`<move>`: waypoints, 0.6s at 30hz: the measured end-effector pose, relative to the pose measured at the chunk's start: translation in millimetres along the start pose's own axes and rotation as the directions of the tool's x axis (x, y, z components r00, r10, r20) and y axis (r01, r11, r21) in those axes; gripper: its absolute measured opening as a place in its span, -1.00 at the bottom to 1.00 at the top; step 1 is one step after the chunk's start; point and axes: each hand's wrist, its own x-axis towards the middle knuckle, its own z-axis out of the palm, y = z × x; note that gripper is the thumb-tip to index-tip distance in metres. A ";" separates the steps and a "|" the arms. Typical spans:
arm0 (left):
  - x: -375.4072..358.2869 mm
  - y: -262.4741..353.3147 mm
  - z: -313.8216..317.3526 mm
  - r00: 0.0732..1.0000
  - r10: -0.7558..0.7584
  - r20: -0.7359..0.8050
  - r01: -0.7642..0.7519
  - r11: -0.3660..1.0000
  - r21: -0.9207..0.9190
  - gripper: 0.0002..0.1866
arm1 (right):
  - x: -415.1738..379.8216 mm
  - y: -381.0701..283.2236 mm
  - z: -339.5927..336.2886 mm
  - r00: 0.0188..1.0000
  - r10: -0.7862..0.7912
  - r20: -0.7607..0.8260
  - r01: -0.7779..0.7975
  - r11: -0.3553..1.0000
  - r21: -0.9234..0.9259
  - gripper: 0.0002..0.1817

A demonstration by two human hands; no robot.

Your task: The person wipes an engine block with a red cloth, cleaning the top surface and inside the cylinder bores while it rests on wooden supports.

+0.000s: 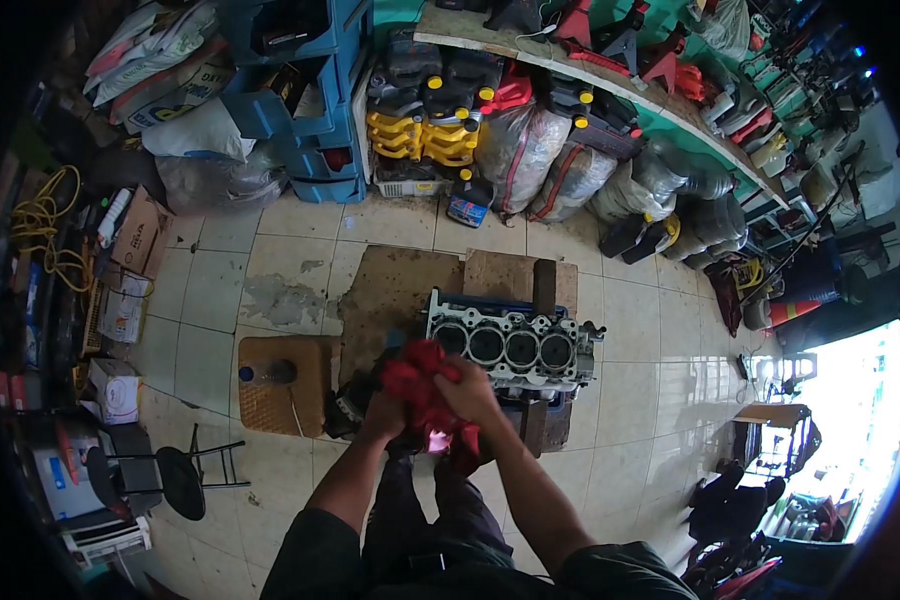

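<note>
My left hand (385, 412) and my right hand (468, 390) are both closed on a red cloth (417, 378), bunched up in front of my legs. Part of the cloth hangs down below my right hand, with a bright pinkish spot on it. Just beyond the hands an engine block (505, 372) lies on the floor with its row of round cylinder bores facing up. The cloth overlaps its near left corner in my view. A dark part (353, 400), too dim to name, sits left of my left hand.
Cardboard (390, 285) lies under the block. To the left, a brown woven-looking board (255, 400) carries a bottle (270, 372) and a thin rod-like tool (296, 412). A black stool (181, 483) stands further left. Blue bins (340, 130), sacks (515, 150) and yellow-capped containers (470, 75) line the back.
</note>
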 end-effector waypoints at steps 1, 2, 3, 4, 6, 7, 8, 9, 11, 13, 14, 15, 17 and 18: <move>-1.6 -5.4 6.4 1.000 -0.001 0.003 0.001 1.000 0.001 -0.71 | 5.2 -16.8 -20.7 1.000 -0.027 -0.007 0.027 1.000 -0.007 -0.55; 0.0 -14.4 18.2 0.999 -0.003 -0.032 0.004 1.000 0.021 -0.67 | 10.1 -39.1 -45.9 0.998 -0.056 -0.014 0.055 0.998 -0.015 -0.56; 1.1 -19.1 24.3 0.998 -0.006 -0.070 0.008 0.999 0.041 -0.62 | 14.5 -52.8 -66.1 0.996 -0.075 -0.054 0.075 0.997 -0.002 -0.57; 4.3 -8.2 4.5 0.997 -0.009 -0.071 0.012 0.999 0.044 -0.62 | 17.7 -66.0 -85.3 0.991 -0.095 -0.093 0.097 0.995 0.012 -0.58; 22.0 33.3 -60.8 0.972 -0.236 -0.004 0.221 0.915 -0.338 -0.51 | 19.4 -99.3 -129.7 0.971 -0.193 -0.143 0.183 0.980 -0.084 -0.56; 26.8 34.2 -57.1 0.972 -0.236 -0.003 0.221 0.915 -0.338 -0.51 | 17.0 -120.0 -150.2 0.971 -0.193 -0.143 0.182 0.980 -0.084 -0.56; 32.5 32.3 -50.5 0.945 -0.301 -0.130 0.231 0.892 -0.389 -0.47 | 14.3 -140.9 -168.9 0.968 -0.212 -0.137 0.176 0.956 -0.237 -0.57; 36.4 32.7 -45.8 0.895 -0.369 -0.249 0.234 0.866 -0.442 -0.44 | 15.5 -152.4 -178.7 0.965 -0.230 -0.126 0.166 0.909 -0.383 -0.58; 52.8 52.6 -69.8 0.926 -0.373 -0.049 0.299 0.809 -0.506 -0.42 | 23.4 -157.1 -182.7 0.966 -0.248 -0.072 0.177 0.839 -0.515 -0.57; 60.2 67.3 -62.4 0.922 -0.351 0.160 0.379 0.742 -0.554 -0.38 | 38.4 -141.5 -176.9 0.972 -0.222 0.072 0.211 0.706 -0.676 -0.57; 66.0 70.9 -49.5 0.973 -0.198 -0.115 0.116 0.859 -0.498 -0.32 | 47.1 -125.8 -166.8 0.973 -0.221 0.072 0.210 0.705 -0.677 -0.57; 70.4 68.9 -34.9 0.930 -0.008 -0.367 -0.136 0.922 -0.363 -0.24 | 54.6 -110.0 -154.1 0.954 -0.204 0.221 0.299 0.556 -0.776 -0.60; 78.0 61.3 -14.7 0.939 -0.092 -0.331 -0.062 0.902 -0.427 -0.20 | 66.7 -67.1 -125.9 0.920 -0.160 0.359 0.393 0.393 -0.832 -0.63; 80.6 59.9 -8.0 0.941 -0.175 -0.288 0.012 0.872 -0.489 -0.16 | 68.9 -37.8 -109.5 0.892 -0.212 0.398 0.449 0.328 -0.831 -0.65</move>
